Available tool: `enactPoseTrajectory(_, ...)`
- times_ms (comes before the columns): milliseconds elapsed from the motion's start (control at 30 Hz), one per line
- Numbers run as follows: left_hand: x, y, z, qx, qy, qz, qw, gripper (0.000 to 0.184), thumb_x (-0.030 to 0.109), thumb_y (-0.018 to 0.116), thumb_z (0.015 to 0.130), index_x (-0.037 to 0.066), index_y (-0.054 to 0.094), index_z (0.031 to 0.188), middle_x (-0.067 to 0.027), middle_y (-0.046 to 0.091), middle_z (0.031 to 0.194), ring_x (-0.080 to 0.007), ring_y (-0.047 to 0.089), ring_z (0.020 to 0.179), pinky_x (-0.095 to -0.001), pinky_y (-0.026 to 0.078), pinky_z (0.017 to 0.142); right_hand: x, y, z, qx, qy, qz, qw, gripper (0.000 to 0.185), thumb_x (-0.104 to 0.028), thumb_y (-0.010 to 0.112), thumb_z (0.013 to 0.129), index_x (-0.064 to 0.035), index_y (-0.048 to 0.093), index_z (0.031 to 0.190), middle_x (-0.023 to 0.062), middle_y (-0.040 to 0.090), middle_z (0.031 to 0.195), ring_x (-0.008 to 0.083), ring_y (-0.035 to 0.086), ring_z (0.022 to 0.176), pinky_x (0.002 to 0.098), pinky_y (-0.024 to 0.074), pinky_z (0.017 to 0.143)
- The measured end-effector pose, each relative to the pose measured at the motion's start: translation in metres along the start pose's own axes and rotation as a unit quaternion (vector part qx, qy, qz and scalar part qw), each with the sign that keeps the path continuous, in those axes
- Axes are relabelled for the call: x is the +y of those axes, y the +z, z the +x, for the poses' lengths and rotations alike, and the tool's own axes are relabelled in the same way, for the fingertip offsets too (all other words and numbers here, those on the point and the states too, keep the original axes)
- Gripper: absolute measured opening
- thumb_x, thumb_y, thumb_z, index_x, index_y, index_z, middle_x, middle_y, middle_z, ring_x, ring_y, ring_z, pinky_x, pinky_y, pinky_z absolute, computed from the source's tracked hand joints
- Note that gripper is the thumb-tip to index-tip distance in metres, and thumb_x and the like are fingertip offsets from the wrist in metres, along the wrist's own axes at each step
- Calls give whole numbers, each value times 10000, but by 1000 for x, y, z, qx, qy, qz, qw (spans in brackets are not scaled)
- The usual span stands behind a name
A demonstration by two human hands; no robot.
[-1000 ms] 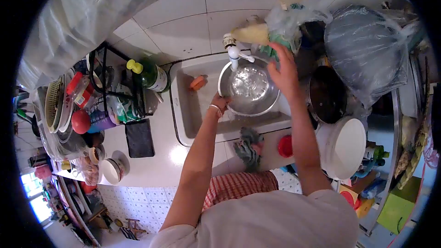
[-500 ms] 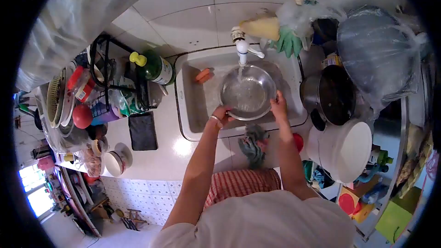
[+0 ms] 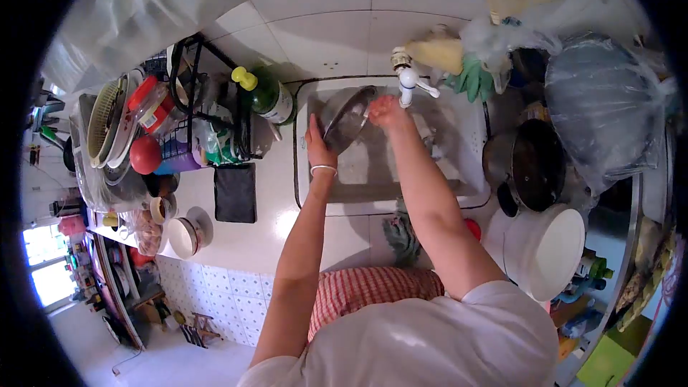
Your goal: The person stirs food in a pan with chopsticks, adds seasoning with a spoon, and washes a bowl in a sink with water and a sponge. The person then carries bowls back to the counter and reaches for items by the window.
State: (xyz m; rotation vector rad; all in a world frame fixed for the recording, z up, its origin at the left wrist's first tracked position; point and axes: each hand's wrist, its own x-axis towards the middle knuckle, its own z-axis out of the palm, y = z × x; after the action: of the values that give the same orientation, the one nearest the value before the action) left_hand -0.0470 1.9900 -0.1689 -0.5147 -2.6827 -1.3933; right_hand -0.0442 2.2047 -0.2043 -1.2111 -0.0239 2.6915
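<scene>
A metal basin [image 3: 349, 120] is tilted steeply on its side over the left part of the sink [image 3: 459, 190]. My left hand [image 3: 319, 149] holds its left lower rim, with a white band on the wrist. At the basin's upper right edge, my right hand [image 3: 385, 111] has its fingers curled, close to the rim; whether it grips the rim is hard to tell. The white faucet [image 3: 407, 86] is just right of my right hand. The orange object in the sink is hidden.
Green bottle [image 3: 272, 97] and black rack [image 3: 190, 100] stand left of the sink. A dark pot [image 3: 534, 165], a white bucket [image 3: 559, 251] and a wrapped round object [image 3: 602, 107] are on the right. A grey-green cloth [image 3: 401, 236] lies at the front edge.
The basin has gone from lying level under the faucet to tilted at the sink's left. Both hands moved with it, the right one up to its far edge. The view has shifted left.
</scene>
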Motion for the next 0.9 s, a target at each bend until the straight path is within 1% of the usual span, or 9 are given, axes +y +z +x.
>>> enactPoseTrajectory(100,-1,1,4,-2,-5,20,1000,758,-113,536,708,76,269,1392,-218,483,1255,-379,501,1106,-401,418,942,-4,6,9,17,-21,-45,999,339,-287,486,872,-153,373,581,15,309,484,196,252,391,341,254,415)
enactPoseTrajectory(233,18,5,3,-10,2,41,999,802,-109,559,710,97,224,1409,-230,462,1253,-398,489,1112,-416,428,928,-11,8,-9,-10,-117,-55,992,282,-201,475,881,-151,404,612,3,324,531,173,285,418,327,293,420)
enactPoseTrajectory(300,24,15,0,-15,-3,56,998,800,-98,565,712,90,220,1409,-233,467,1243,-399,490,1107,-415,433,914,-26,0,-27,-204,64,65,975,76,-130,522,836,-72,536,788,37,473,618,150,443,492,261,345,412)
enactPoseTrajectory(433,49,39,5,-63,-44,76,994,784,-75,565,729,61,202,1410,-228,493,1216,-400,492,1100,-407,435,905,-32,18,-123,-54,-68,-187,978,89,-47,513,837,-15,561,905,96,572,770,180,566,584,243,439,468)
enactPoseTrajectory(500,67,57,11,-109,-28,94,989,782,-77,551,737,51,183,1416,-224,497,1213,-392,495,1098,-407,432,909,-61,-3,-148,-170,-181,-459,853,193,-18,494,860,14,556,1040,161,601,941,234,637,737,261,520,573)
enactPoseTrajectory(600,106,81,5,-172,33,111,978,759,-82,485,771,39,134,1433,-221,512,1189,-374,497,1089,-417,422,920,-95,-7,-187,-137,-250,-583,760,370,4,588,814,-1,508,1176,163,581,1092,229,639,839,291,540,669)
enactPoseTrajectory(733,127,111,14,-201,96,110,969,743,-52,451,798,51,92,1441,-209,555,1123,-367,549,1019,-422,466,826,-93,35,-246,-89,-361,-557,743,336,-180,480,942,-14,474,1235,145,560,1159,227,641,873,317,550,695)
enactPoseTrajectory(833,132,101,20,-241,-32,52,969,747,-42,464,807,95,99,1444,-200,595,1047,-366,588,950,-428,479,767,-86,55,-269,-138,-354,-583,718,340,-185,463,954,-10,467,1246,149,558,1171,221,636,898,309,540,732)
enactPoseTrajectory(900,103,94,20,-116,-11,-11,993,696,8,502,802,139,219,1424,-204,618,968,-372,607,895,-446,474,734,-75,59,-272,-172,-349,-595,703,337,-171,469,952,-9,469,1247,147,557,1175,217,634,908,305,537,742)
